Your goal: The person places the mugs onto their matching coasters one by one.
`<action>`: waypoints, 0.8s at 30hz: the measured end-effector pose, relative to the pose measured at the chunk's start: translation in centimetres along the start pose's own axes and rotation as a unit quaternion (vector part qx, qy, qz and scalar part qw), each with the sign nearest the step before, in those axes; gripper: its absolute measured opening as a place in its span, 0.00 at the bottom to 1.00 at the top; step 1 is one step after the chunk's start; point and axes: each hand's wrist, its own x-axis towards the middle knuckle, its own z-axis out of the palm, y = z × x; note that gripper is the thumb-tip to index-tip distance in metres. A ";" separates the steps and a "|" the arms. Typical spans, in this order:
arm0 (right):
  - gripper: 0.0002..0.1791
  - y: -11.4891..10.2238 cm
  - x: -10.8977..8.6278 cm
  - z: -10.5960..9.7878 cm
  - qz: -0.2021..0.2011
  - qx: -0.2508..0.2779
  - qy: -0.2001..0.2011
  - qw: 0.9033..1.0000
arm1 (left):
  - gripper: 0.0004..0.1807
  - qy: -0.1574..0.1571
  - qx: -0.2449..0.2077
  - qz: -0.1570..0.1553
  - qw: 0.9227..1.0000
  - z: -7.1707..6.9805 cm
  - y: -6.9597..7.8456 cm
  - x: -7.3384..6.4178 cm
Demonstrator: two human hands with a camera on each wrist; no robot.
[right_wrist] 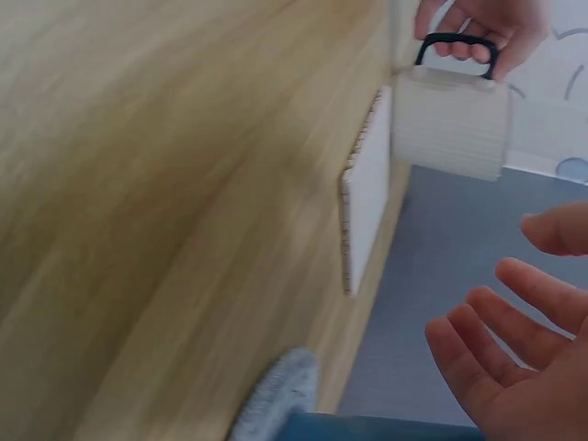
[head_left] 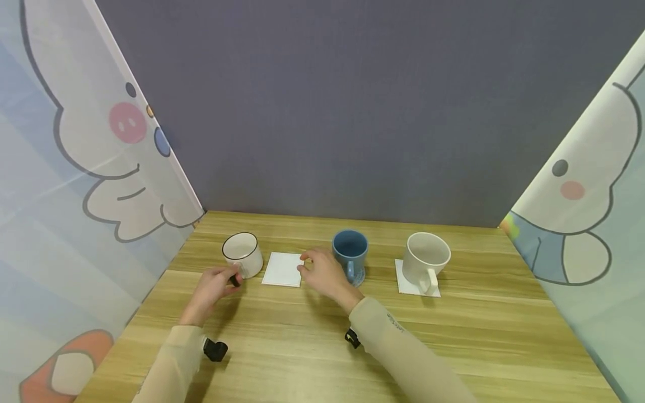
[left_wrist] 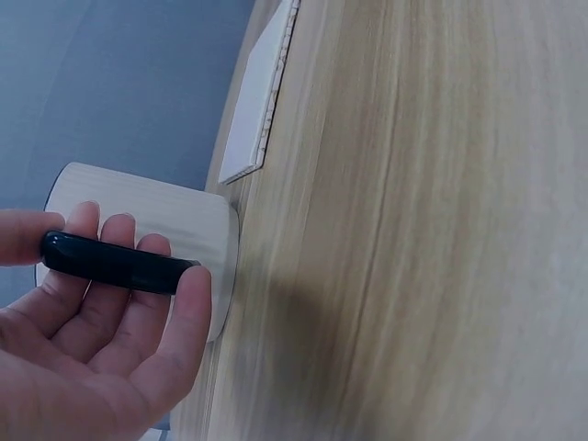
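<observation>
My left hand (head_left: pixel 214 288) grips the black handle (left_wrist: pixel 119 266) of a white mug (head_left: pixel 249 262) with a dark rim, at the left of the table. Its fingers curl through the handle in the left wrist view. Right of that mug lies a square white coaster (head_left: pixel 281 270); mug and coaster look side by side. My right hand (head_left: pixel 326 274) hovers by the coaster's right edge, fingers spread and slightly bent, holding nothing. Just beyond its wrist stands a blue mug (head_left: pixel 350 249) on a round grey-blue patterned coaster (head_left: pixel 359 277).
A larger off-white mug (head_left: pixel 420 263) stands on another square white coaster (head_left: pixel 406 285) at the right, its handle facing me. A grey panel (head_left: pixel 322 112) rises behind the wooden table (head_left: pixel 282 347). Cartoon-printed curtains (head_left: pixel 75 224) flank both sides.
</observation>
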 end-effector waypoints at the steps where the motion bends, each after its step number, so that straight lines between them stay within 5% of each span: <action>1: 0.16 0.1 0.2 0.3 0.001 -0.009 -0.004 1.000 | 0.26 0.001 0.001 0.000 1.000 0.0 0.0 0.0; 24: 0.14 2.6 2.2 3.8 -0.026 -0.148 -0.072 0.986 | 0.25 0.017 -0.001 -0.011 1.000 0.4 0.0 -0.2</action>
